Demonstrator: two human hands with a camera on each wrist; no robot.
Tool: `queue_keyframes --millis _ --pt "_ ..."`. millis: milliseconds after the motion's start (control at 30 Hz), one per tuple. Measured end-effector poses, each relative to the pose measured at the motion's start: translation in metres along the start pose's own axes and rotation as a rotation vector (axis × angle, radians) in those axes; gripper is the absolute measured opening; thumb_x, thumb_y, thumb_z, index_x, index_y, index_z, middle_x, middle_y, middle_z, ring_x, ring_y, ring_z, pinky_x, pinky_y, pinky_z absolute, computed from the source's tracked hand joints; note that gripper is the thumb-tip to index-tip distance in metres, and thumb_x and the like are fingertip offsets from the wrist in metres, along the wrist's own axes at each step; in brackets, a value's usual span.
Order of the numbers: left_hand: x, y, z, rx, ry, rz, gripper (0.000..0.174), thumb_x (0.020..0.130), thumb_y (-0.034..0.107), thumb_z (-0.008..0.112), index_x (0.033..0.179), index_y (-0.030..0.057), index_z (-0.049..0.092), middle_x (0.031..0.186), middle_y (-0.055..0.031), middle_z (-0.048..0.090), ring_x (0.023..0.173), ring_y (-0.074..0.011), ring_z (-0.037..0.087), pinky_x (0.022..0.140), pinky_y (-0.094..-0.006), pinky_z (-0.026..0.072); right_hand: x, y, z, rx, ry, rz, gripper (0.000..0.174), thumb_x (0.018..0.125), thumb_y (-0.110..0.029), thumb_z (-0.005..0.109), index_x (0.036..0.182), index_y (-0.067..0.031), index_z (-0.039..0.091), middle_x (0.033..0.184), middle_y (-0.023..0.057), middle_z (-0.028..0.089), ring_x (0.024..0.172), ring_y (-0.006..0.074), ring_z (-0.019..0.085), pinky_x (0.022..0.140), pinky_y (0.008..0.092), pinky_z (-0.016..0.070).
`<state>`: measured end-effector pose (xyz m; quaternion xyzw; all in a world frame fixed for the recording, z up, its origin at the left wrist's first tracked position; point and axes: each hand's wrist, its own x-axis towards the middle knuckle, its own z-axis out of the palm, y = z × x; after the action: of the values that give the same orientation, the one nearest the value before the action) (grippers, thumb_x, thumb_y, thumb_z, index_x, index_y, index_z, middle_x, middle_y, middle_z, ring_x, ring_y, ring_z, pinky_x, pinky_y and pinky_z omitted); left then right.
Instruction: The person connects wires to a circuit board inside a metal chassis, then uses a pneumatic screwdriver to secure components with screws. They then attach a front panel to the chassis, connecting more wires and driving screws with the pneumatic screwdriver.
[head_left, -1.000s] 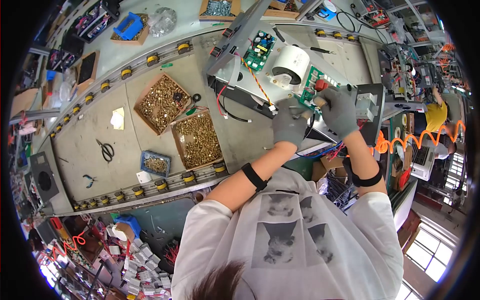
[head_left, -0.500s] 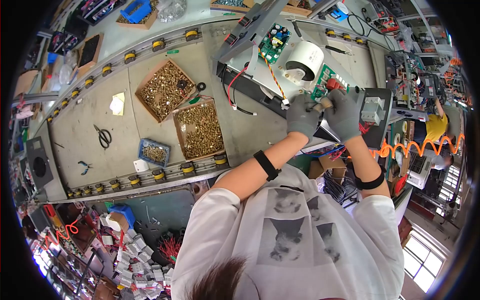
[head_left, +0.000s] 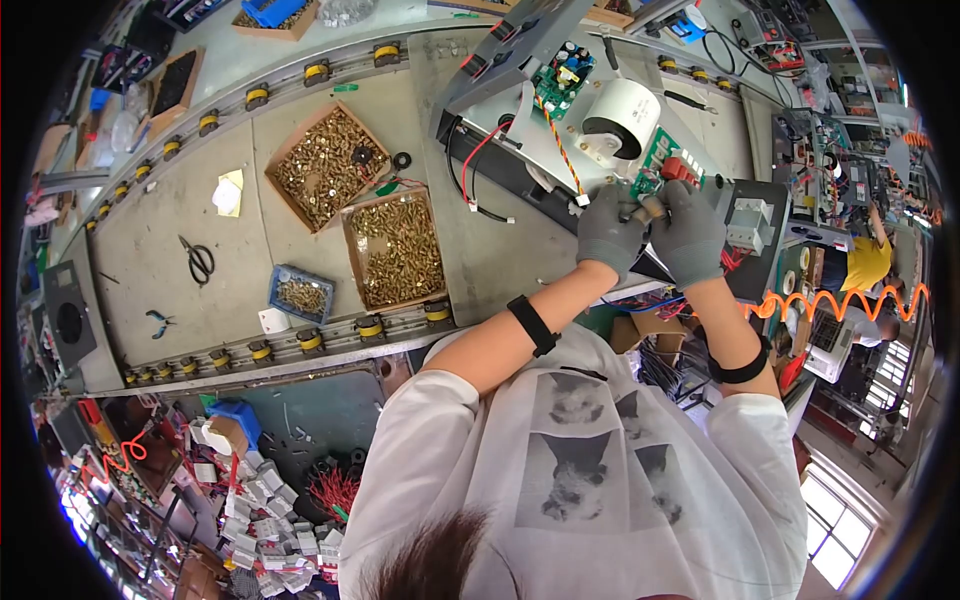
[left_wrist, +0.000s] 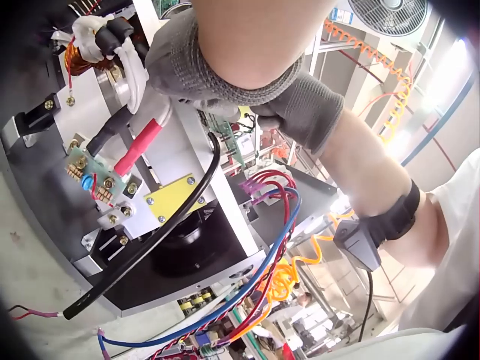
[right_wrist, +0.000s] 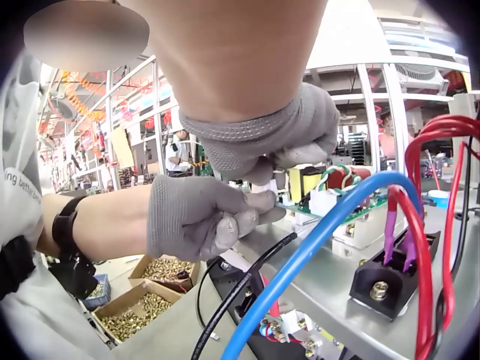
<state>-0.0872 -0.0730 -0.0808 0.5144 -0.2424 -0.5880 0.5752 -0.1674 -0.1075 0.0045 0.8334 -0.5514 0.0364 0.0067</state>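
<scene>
Both hands wear grey gloves and meet over an open metal chassis (head_left: 520, 150), beside a green circuit board (head_left: 662, 160) and a white cylinder (head_left: 622, 118). My right hand (head_left: 690, 232) (right_wrist: 274, 139) curls its fingers round a pale tool handle (head_left: 650, 208) (right_wrist: 262, 198). My left hand (head_left: 607, 232) (right_wrist: 206, 219) pinches the lower end of that same pale piece. What its tip touches is hidden by the fingers. From the left wrist, the left hand (left_wrist: 217, 67) and right hand (left_wrist: 307, 112) are pressed together above a black cable (left_wrist: 150, 247) and a red-sleeved wire (left_wrist: 139, 146).
Two cardboard boxes of brass screws (head_left: 325, 180) (head_left: 395, 250) and a small blue tray (head_left: 300, 295) lie left of the chassis, with scissors (head_left: 198, 260) and pliers (head_left: 158, 322) further left. Blue (right_wrist: 322, 240) and red wires (right_wrist: 420, 195) loop near a black terminal block (right_wrist: 386, 281). An orange coiled hose (head_left: 840, 290) hangs at the right.
Both hands have stayed at the green board and drawn a little closer round the pale handle. The head view has shifted slightly.
</scene>
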Motion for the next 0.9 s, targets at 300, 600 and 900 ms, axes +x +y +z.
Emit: queue_keyframes --millis 300,600,900 --pt "0.003 -0.008 -0.001 0.201 -0.020 0.124 0.026 0.074 -0.001 0.064 0.091 -0.0007 0.045 0.076 -0.0088 0.058 0.067 -0.0146 0.060 0.060 -0.0272 0.0485 0.007 0.003 -0.002 -0.044 -0.095 -0.049 0.012 0.078 -0.021 0.060 0.079 -0.0103 0.055 0.084 0.0092 0.060 0.075 0.0327 0.060 0.059 0.0421 0.0468" --pt "0.004 0.007 -0.014 0.378 -0.077 0.162 0.020 0.077 0.004 0.061 0.092 -0.0026 0.049 0.077 -0.0101 0.058 0.064 -0.0162 0.058 0.058 -0.0279 0.0486 0.001 0.009 0.004 -0.005 0.004 -0.070 0.011 0.079 -0.020 0.059 0.086 -0.0122 0.056 0.093 0.0074 0.060 0.077 0.0320 0.061 0.061 0.0421 0.0484" --pt "-0.037 0.033 -0.105 0.756 0.208 0.148 0.042 0.081 0.019 0.059 0.118 0.0020 0.049 0.096 -0.0145 0.063 0.085 -0.0307 0.062 0.076 -0.0375 0.0486 -0.024 -0.033 -0.021 0.194 0.110 -0.068 0.027 0.080 -0.022 0.060 0.106 -0.0152 0.058 0.089 0.0093 0.057 0.075 0.0293 0.060 0.062 0.0399 0.0488"
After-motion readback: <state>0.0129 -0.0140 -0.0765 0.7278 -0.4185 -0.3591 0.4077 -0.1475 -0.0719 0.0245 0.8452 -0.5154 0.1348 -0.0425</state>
